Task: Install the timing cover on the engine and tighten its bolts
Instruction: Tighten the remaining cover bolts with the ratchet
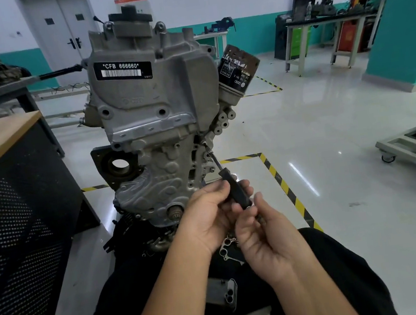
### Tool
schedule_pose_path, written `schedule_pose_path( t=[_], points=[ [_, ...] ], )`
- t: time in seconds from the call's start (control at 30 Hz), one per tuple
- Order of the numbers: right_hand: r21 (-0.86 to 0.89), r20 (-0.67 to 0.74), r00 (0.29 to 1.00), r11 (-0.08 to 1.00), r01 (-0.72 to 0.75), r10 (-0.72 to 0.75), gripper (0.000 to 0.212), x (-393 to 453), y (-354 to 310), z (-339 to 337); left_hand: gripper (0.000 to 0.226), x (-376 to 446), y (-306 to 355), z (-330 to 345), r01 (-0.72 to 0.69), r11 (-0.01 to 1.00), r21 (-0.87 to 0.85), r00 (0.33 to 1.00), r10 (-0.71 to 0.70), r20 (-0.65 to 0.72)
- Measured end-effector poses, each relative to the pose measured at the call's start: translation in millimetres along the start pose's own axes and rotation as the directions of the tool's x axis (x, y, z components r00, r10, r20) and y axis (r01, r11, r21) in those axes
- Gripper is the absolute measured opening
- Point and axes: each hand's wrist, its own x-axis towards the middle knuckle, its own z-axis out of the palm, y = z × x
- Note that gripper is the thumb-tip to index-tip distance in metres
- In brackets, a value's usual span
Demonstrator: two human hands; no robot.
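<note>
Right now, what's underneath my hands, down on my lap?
A thin metal gasket shows between the left hand and right hand, and a grey metal part lies lower down. The hands cover part of the gasket.

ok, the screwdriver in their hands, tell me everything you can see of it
The screwdriver has a black handle, likely plastic, and a slim bright metal shaft. It points up and to the left, tip at a bolt on the right edge of the engine. The left hand pinches the handle near the shaft; the right hand curls round its butt end, which hides part of it. The tip type is too small to tell.
</note>
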Motion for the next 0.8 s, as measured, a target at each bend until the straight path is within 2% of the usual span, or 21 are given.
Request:
schedule_pose_path(
  t=[0.03,0.07,0.1,0.13,0.17,0.2,0.27,0.3,0.33,0.37,0.4,0.47,0.5,0.57,0.6,0.63,0.67,0.73,0.77,0.8],
  points=[
    [-0.214,0.003,0.995,0.972,0.101,-0.103,0.026,1.0,1.5,-2.1,0.026,-0.1,-0.3,0.2,-0.015,0.999,0.042,1.000,0.016,-0.024],
    [-0.487,0.010,0.965,0.842,0.232,-0.261,0.020,2.0,4.7,-5.0,0.029,-0.1,-1.3,0.9,-0.028,0.997,0.068,0.998,0.031,-0.049],
    [-0.696,0.043,0.907,0.639,0.327,-0.418,0.015,1.9,8.2,-6.8,0.033,-0.1,-2.6,1.6,-0.038,0.996,0.082,0.996,0.044,-0.073],
    [-0.783,0.097,0.845,0.483,0.391,-0.526,0.015,3.6,12.1,-9.2,0.037,-0.9,-3.5,2.9,-0.039,0.995,0.092,0.995,0.047,-0.086],
    [-0.801,0.106,0.811,0.434,0.413,-0.575,0.016,5.9,15.1,-11.7,0.040,-1.1,-4.5,3.4,-0.030,0.995,0.098,0.995,0.039,-0.088],
    [-0.730,0.057,0.841,0.552,0.403,-0.538,0.016,6.3,16.3,-11.1,0.040,-1.8,-4.8,4.2,-0.013,0.996,0.084,0.997,0.019,-0.073],
    [-0.357,0.010,0.967,0.903,0.241,-0.254,0.025,3.5,12.4,-3.9,0.035,-2.1,-3.7,3.8,0.018,1.000,0.004,1.000,-0.018,-0.012],
    [-0.203,0.016,0.991,0.970,0.135,-0.135,0.031,1.5,9.6,-1.5,0.031,-2.1,-2.6,2.9,0.026,0.999,-0.029,1.000,-0.026,0.013],
    [-0.173,0.023,0.996,0.981,0.088,-0.085,0.033,1.0,8.1,-2.1,0.028,-1.7,-1.8,1.8,0.025,0.999,-0.038,0.999,-0.024,0.023],
    [-0.268,0.030,0.994,0.957,0.113,-0.109,0.030,1.1,8.2,-3.8,0.026,-0.7,-1.6,0.1,0.013,1.000,-0.027,1.000,-0.012,0.017],
    [-0.452,0.031,0.979,0.871,0.192,-0.199,0.025,2.9,9.3,-6.4,0.023,0.0,-1.5,-0.6,-0.004,1.000,-0.007,1.000,0.004,0.003],
    [-0.764,0.073,0.890,0.548,0.339,-0.449,0.014,5.0,11.2,-11.6,0.014,1.6,-2.8,-0.1,-0.028,0.999,0.028,1.000,0.028,-0.015],
    [-0.832,0.097,0.836,0.417,0.366,-0.540,0.015,5.9,13.1,-13.5,0.012,2.8,-3.9,0.6,-0.035,0.999,0.029,0.999,0.036,-0.022],
    [-0.872,0.098,0.743,0.303,0.385,-0.662,0.020,7.7,20.1,-19.4,0.011,5.1,-5.7,1.5,-0.048,0.998,0.027,0.998,0.049,-0.039],
    [-0.872,0.074,0.713,0.301,0.385,-0.697,0.019,7.4,24.2,-20.9,0.012,5.9,-6.4,2.1,-0.054,0.998,0.036,0.998,0.055,-0.043],
    [-0.847,0.032,0.712,0.359,0.392,-0.702,0.017,6.4,27.7,-20.5,0.012,5.9,-7.0,2.5,-0.062,0.997,0.041,0.997,0.064,-0.043],
    [-0.763,-0.027,0.753,0.501,0.409,-0.657,0.014,6.4,30.0,-19.9,0.012,5.4,-7.1,3.2,-0.069,0.997,0.028,0.997,0.070,-0.042],
    [-0.427,-0.091,0.910,0.842,0.331,-0.404,0.010,1.9,29.5,-12.1,0.016,4.9,-7.0,2.4,-0.068,0.997,-0.039,0.997,0.066,-0.034],
    [-0.300,-0.087,0.955,0.922,0.245,-0.282,0.011,-0.4,27.9,-8.9,0.017,4.6,-6.9,1.2,-0.059,0.995,-0.080,0.998,0.058,-0.019],
    [-0.237,-0.076,0.976,0.954,0.183,-0.206,0.012,-1.1,26.2,-7.4,0.019,4.1,-6.0,-0.3,-0.051,0.993,-0.106,0.999,0.051,-0.003]
  ],
)
